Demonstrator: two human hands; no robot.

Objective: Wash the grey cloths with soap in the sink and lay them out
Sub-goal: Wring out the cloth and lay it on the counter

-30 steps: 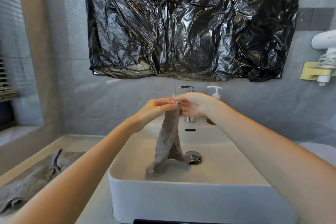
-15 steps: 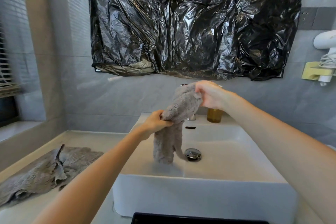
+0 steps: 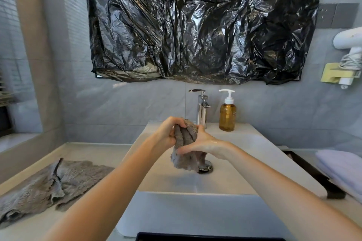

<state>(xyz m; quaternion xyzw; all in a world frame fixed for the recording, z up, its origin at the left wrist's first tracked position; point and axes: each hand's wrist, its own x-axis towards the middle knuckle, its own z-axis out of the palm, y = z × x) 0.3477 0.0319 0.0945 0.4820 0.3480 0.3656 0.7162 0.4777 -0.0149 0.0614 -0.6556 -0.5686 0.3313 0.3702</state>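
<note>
Over the white sink [image 3: 195,194] we grip a bunched grey cloth [image 3: 186,137] with our left hand [image 3: 168,133] and right hand [image 3: 204,144]. On the pale counter [image 3: 98,150] to its left, a second grey cloth [image 3: 49,184] lies spread. Black plastic sheeting [image 3: 195,25] hangs on the tiled wall [image 3: 137,107].

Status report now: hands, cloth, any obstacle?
Left hand and right hand grip bunched grey cloth over sink. Second cloth lies on counter. Tap, soap bottle unobstructed.
</note>
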